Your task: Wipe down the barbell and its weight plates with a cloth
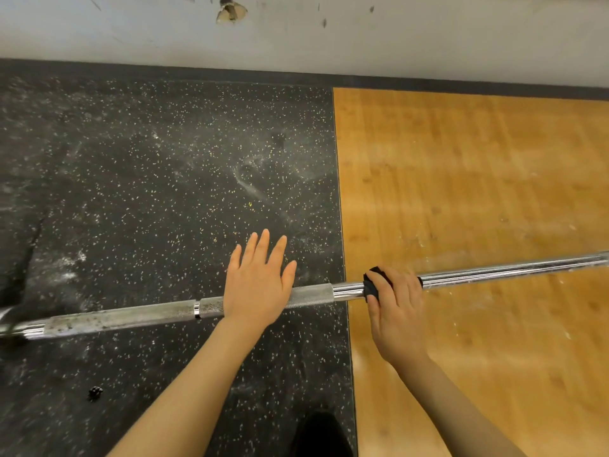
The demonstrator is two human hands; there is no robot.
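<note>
- Barbell is running across the lower middle of the frame, from the left edge up to the right edge, hanging above a speckled black rubber mat on the left and a wooden floor on the right.
- Right hand is clenching a black cloth around the smooth chrome part of the shaft, just right of the seam between mat and wood; the fingers are curling over the cloth and bar together.
- Left hand is lying over the knurled section with fingers straight and spread, released and gripping nothing; whether the palm is pressing the bar or only hovering over it cannot be told.
- Progress, as a judgement: the chrome stretch toward the right edge is looking bright, while the section toward the lower left is showing dull chalky specks, so that part probably remains to be wiped.
- Weight plates are not appearing in view, so their state cannot be told; they are likely still ahead.
- Room for moving: the shaft right of the cloth is lying open up to the frame edge, while leftward the flat left hand is sitting in the cloth's path.
- Wall is crossing the top of the frame, well apart from the bar.
</note>
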